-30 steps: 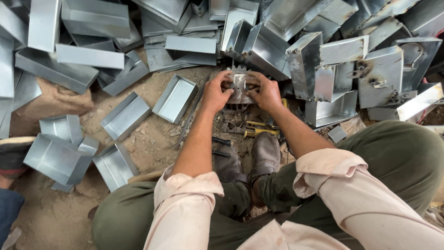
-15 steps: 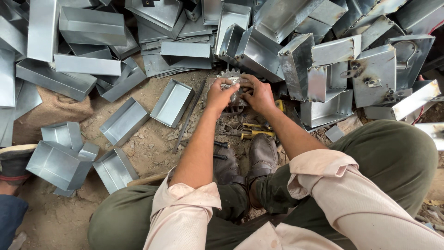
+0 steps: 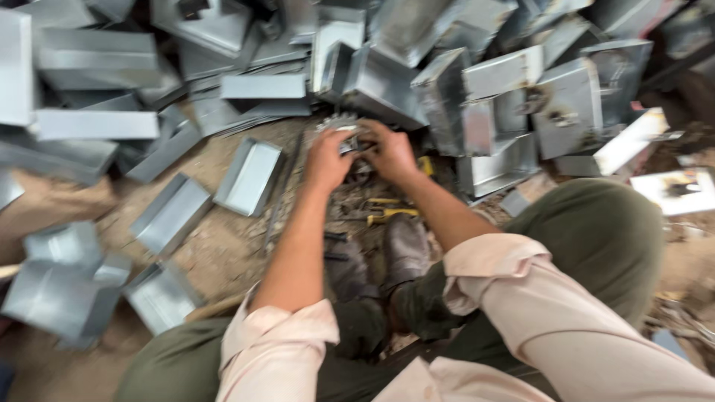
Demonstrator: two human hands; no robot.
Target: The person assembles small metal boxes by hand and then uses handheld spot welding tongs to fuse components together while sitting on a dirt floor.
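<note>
Both hands meet over a small grey metal piece (image 3: 348, 138) on the dirt ground, just past my dark boots (image 3: 406, 249). My left hand (image 3: 326, 160) grips its left side and my right hand (image 3: 389, 151) closes on its right side. The frame is blurred, so the piece's exact shape is unclear. A yellow-handled tool (image 3: 389, 215) lies on the ground between my forearms, near the boots.
Bent sheet-metal trays and channels are heaped across the far side (image 3: 514, 89). Loose trays lie at left (image 3: 248, 177) (image 3: 170, 214) (image 3: 63, 290). A white flat piece (image 3: 681, 190) rests at right. Bare dirt (image 3: 223, 246) shows left of my arm.
The view has shifted so the scene sits lower and farther right, with motion blur. Both hands stay closed on the small metal piece.
</note>
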